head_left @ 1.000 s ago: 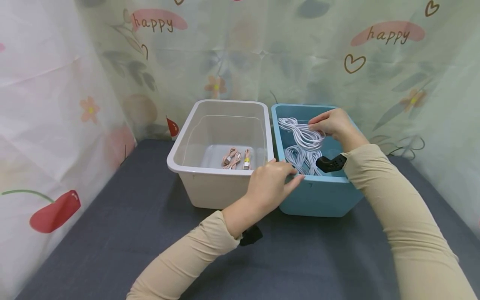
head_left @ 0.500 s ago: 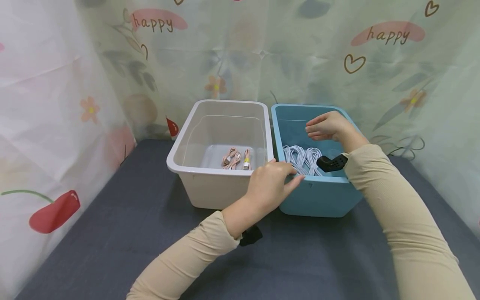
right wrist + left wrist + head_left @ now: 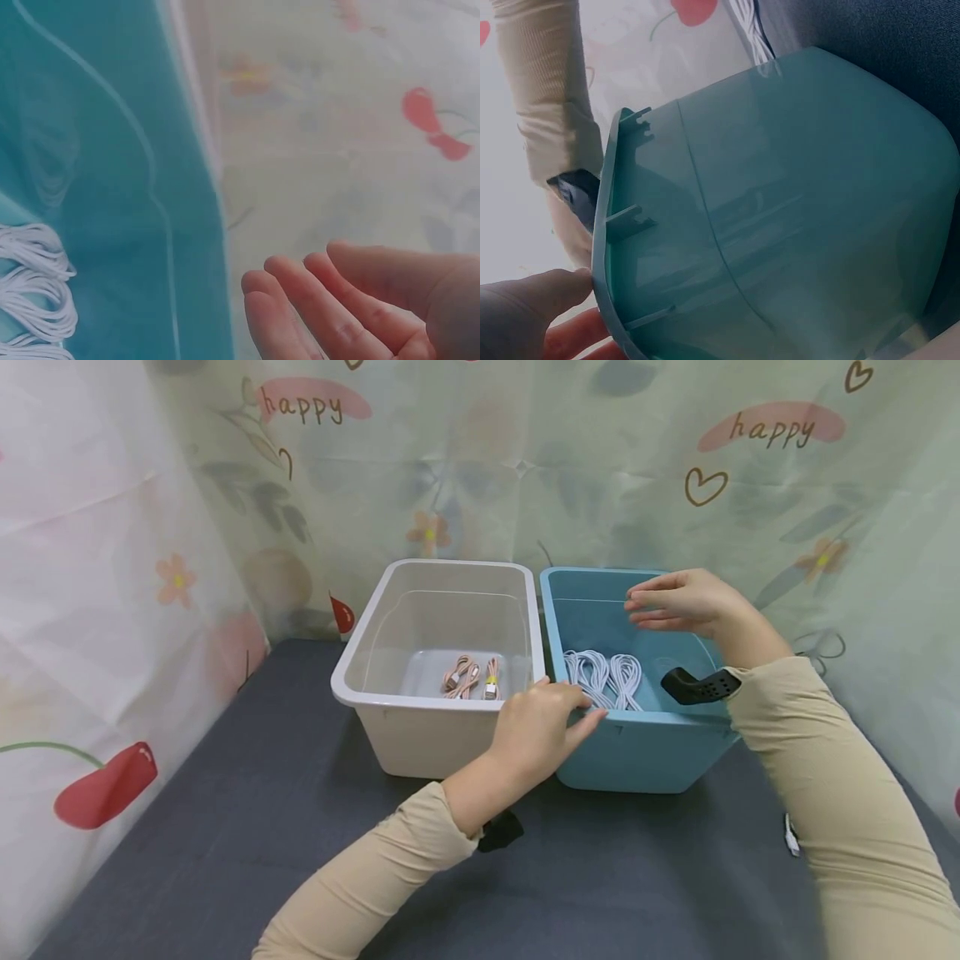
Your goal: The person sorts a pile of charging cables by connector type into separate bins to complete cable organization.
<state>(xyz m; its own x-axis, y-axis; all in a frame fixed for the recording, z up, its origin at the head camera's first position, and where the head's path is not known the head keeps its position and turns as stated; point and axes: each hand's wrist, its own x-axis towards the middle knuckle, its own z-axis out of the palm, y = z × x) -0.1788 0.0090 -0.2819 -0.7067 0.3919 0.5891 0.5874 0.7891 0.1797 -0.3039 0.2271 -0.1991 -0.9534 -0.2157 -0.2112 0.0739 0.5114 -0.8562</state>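
My left hand (image 3: pixel 536 727) holds the front left corner of the blue bin (image 3: pixel 637 752) by its rim. In the left wrist view its thumb (image 3: pixel 562 289) lies at the rim, with the fingers reaching over behind it. Bundles of coiled white cable (image 3: pixel 603 679) lie on the bin's floor, near the front. Above the bin's right side hangs my right hand (image 3: pixel 690 602), fingers relaxed and holding nothing. In the right wrist view, the fingers (image 3: pixel 307 300) are loosely bent, and the white cable coils (image 3: pixel 34 285) show at the left edge.
Left of the blue bin stands a beige bin (image 3: pixel 435 731), holding two pinkish cable bundles (image 3: pixel 461 677). A white cable plug (image 3: pixel 791 837) lies on the dark tablecloth (image 3: pixel 247 827), partly behind the right sleeve. A printed curtain (image 3: pixel 480 460) hangs close behind the bins.
My right hand let go of a white cable coil inside the blue bin, then moved up and to the right. The left hand stayed on the rim. A white plug now shows beside the right sleeve.
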